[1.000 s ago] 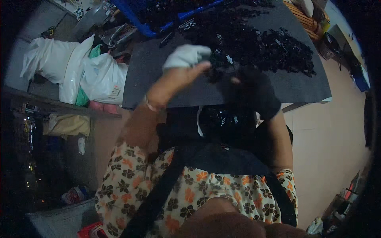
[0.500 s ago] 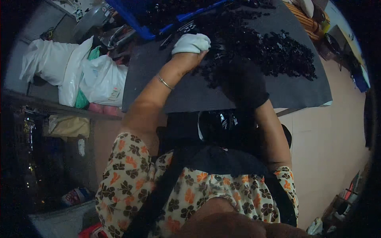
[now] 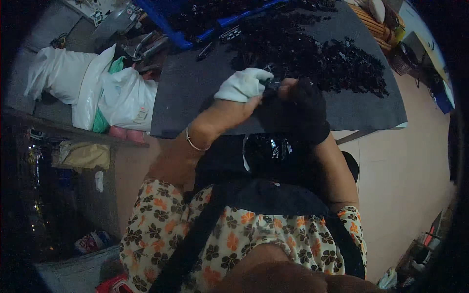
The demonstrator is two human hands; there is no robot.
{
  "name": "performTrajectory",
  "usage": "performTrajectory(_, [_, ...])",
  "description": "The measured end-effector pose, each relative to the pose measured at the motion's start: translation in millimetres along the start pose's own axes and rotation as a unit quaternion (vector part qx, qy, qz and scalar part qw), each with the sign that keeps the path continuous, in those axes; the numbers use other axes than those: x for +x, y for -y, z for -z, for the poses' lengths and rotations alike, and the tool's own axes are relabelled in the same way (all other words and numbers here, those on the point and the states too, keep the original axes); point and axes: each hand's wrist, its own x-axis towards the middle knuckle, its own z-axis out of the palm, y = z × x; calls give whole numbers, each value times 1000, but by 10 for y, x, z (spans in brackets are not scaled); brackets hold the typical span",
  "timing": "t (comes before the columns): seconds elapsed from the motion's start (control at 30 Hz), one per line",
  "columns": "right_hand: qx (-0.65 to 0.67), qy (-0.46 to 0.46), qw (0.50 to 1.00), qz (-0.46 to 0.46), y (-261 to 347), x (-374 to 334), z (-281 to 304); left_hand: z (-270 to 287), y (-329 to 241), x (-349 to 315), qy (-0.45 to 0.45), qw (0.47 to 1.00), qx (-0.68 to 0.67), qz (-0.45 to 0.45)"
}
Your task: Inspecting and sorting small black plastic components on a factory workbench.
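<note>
My left hand (image 3: 239, 89), in a white glove that leaves the thumb bare, is closed in a pinch above the near part of the dark grey tabletop (image 3: 183, 100). Between its fingertips a small dark part (image 3: 271, 83) shows, too small to name more closely. Close beside it, my right hand (image 3: 307, 107) wears a black glove with bare fingertips. Its fingers curl toward the left fingertips; what they hold is hidden. Just beyond both hands spreads a heap of small shiny black parts (image 3: 354, 66).
A blue crate (image 3: 178, 38) holding dark parts stands at the far left of the tabletop. White plastic bags (image 3: 129, 100) lie left of the table. A glossy black bag-like thing (image 3: 268, 152) is below the near edge. An orange-brown bundle (image 3: 373, 27) stands at the far right.
My left hand has come back from the far heap, nearer to me and slightly right, beside my right hand. The right hand's bare fingertips now show, turned toward the left.
</note>
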Motion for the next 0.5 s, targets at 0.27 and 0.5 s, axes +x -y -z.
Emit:
performTrajectory(0.27, [-128,60,988,-69,10,103,-81,-38,284,2,-76,996,39,-30])
performTrajectory(0.5, [-168,175,969,-52,-30,21,-48,-74,119,-66,-6,959,-252,129])
